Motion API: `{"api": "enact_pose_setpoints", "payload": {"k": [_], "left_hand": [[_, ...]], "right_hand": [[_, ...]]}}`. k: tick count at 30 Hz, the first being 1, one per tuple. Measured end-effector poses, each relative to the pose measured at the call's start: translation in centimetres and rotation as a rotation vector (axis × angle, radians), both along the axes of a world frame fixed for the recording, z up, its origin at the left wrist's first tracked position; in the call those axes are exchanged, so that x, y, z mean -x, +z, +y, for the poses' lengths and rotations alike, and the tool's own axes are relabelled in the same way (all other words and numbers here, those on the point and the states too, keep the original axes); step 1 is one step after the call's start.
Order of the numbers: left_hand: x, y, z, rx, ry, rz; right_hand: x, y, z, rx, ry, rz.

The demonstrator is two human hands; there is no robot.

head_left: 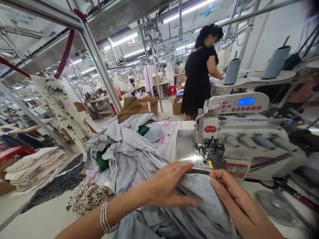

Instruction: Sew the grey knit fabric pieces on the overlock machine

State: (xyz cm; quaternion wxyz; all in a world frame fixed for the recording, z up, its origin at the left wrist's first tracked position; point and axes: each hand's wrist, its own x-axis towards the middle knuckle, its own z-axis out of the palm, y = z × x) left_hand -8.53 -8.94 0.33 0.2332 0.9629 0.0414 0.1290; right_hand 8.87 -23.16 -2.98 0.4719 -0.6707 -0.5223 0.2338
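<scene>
A heap of light grey fabric (pixel 139 156) spreads from the table's left side to the near edge. My right hand (pixel 235 199) pinches the edge of this fabric between thumb and fingers, just in front of the overlock sewing machine (pixel 239 132). Fingers stretched and thumb apart, my left hand (pixel 169 186) lies over the cloth close to the machine's metal plate (pixel 185 146). Silver bangles (pixel 106 215) circle the left wrist. Dark green pieces (pixel 102 161) show among the grey folds. Part of the cloth under the left hand is hidden.
Grey thread cones (pixel 232 71) stand above the machine. Stacked printed fabric (pixel 37 167) and a spotted cloth (pixel 87 196) lie at left. Scissors (pixel 296 196) lie at right, beside a round disc (pixel 276 207). A person in black (pixel 198 73) stands beyond, near cardboard boxes (pixel 143 106).
</scene>
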Motion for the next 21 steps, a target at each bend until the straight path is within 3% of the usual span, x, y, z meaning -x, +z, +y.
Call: {"api": "enact_pose_setpoints", "payload": {"k": [3, 5, 7, 9, 12, 14, 16, 18, 21], "left_hand": [[0.6, 3.3, 0.9, 0.152, 0.020, 0.088], [2.0, 6.0, 2.2, 0.180, 0.065, 0.084], [3.3, 8.0, 4.2, 0.081, 0.135, 0.086], [3.9, 8.4, 6.6, -0.140, 0.207, 0.152], [3.6, 5.4, 9.7, -0.416, 0.347, 0.197], [3.5, 1.8, 10.2, -0.487, 0.413, 0.145], [4.2, -2.2, 8.8, -0.550, 0.407, 0.078], [5.7, -6.0, 5.8, -0.593, 0.301, 0.025], [9.0, -10.3, 1.1, -0.658, -0.105, -0.042]], "right_hand": [[-0.6, 2.7, -0.1, 0.117, 0.123, -0.068], [-1.5, 3.2, -0.3, 0.254, 0.273, -0.154], [-2.2, 2.7, -0.2, 0.332, 0.383, -0.172], [-2.5, 1.2, 0.3, 0.353, 0.381, -0.107], [-2.4, -2.4, 1.6, 0.346, 0.158, -0.102], [-2.6, -4.9, 2.3, 0.352, -0.001, -0.191], [-3.1, -6.8, 2.3, 0.347, -0.130, -0.270], [-3.3, -7.9, 1.3, 0.303, -0.250, -0.341], [-1.7, -9.1, -1.5, 0.119, -0.367, -0.362]]}}
